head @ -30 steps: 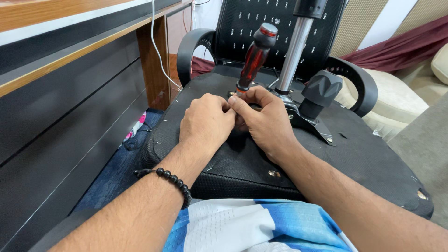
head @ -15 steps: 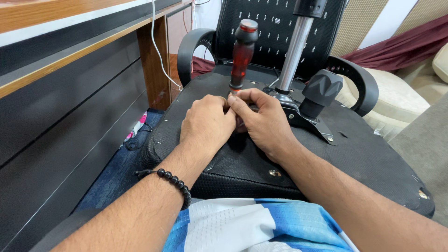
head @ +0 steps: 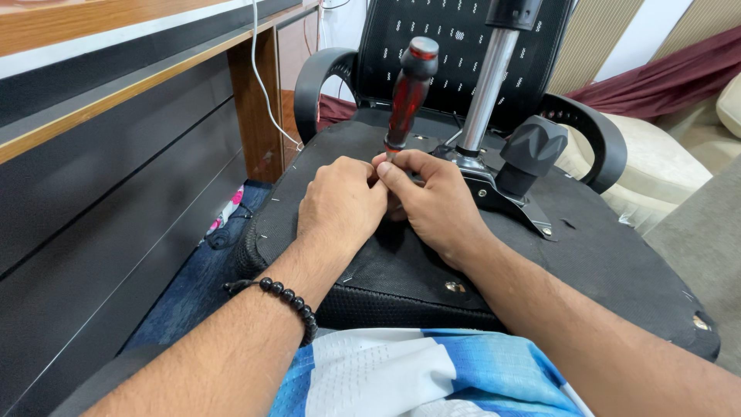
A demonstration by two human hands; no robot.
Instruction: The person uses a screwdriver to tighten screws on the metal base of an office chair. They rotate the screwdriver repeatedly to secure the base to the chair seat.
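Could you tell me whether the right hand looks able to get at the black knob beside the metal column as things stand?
Probably yes. The right hand is at the screwdriver, with the black knob just beyond it on the upturned seat base, and nothing lies between them.

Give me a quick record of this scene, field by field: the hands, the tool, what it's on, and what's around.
left hand: closed at the low end of the screwdriver, fingertips meeting the right hand
right hand: gripping the screwdriver's low end beside the left hand
screwdriver: red and black handle, standing nearly upright above both hands; tip hidden
seat underside: black, facing up, under both hands
gas cylinder: silver, rising from the metal plate
knob: black, right of the cylinder
bracelet: black beads, left wrist
desk: wood, on the left
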